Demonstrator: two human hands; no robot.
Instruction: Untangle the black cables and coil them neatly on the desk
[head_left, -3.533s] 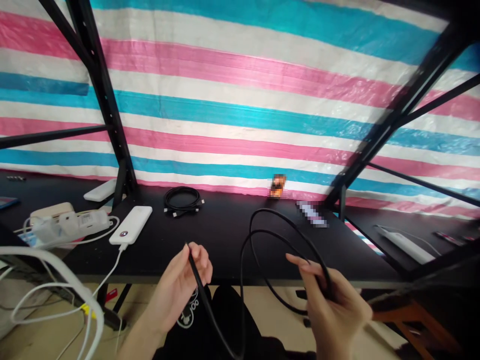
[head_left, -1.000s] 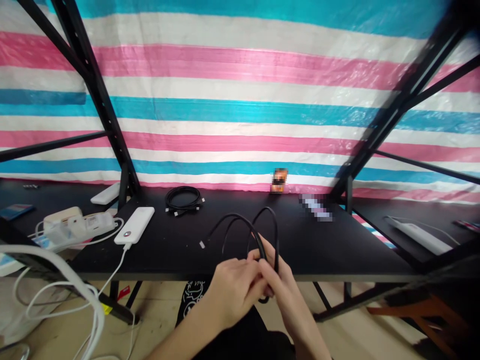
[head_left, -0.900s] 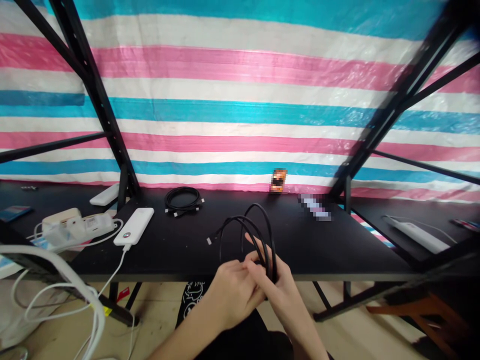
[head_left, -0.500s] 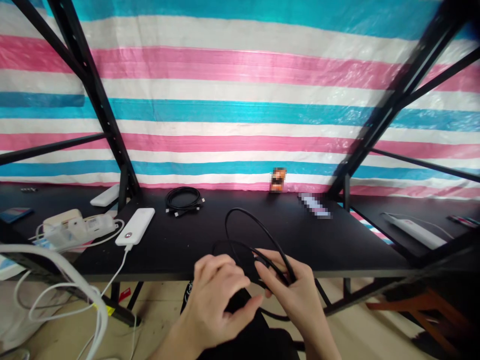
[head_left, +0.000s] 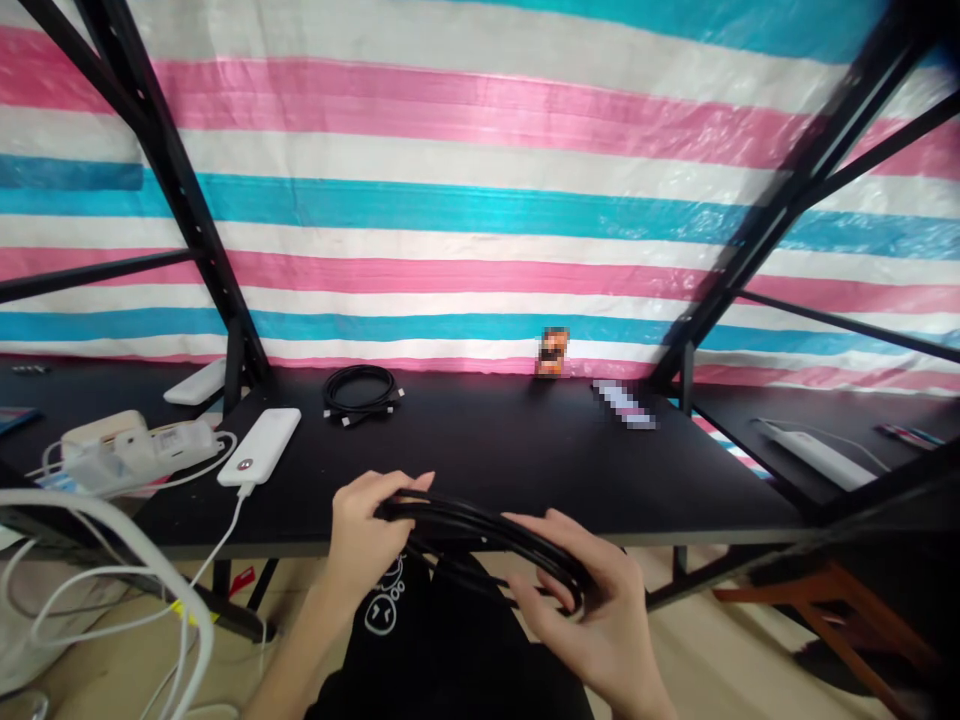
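Note:
A black cable (head_left: 480,525), gathered into several loops, stretches between both hands just in front of the desk's near edge. My left hand (head_left: 375,525) pinches the loops at their left end, thumb and fingers closed round them. At the right end, my right hand (head_left: 592,605) curls round the coil, with the loops lying in the palm. The cable's plugs cannot be made out. Farther back on the desk lies another black cable (head_left: 365,388), neatly coiled, its silvery connectors showing at the front and right.
On the black desk (head_left: 465,440), a white power bank (head_left: 260,447) with a white cord sits at left. A blurred card-like item (head_left: 624,405) and a small orange item (head_left: 553,353) are toward the back right. White adapters (head_left: 142,455) lie left, beside the black frame post (head_left: 187,220).
My left hand, earlier apart from the cable, has moved left and closed on it. The loose loop that stood above my right hand is now drawn into the bundle. The view has shifted slightly.

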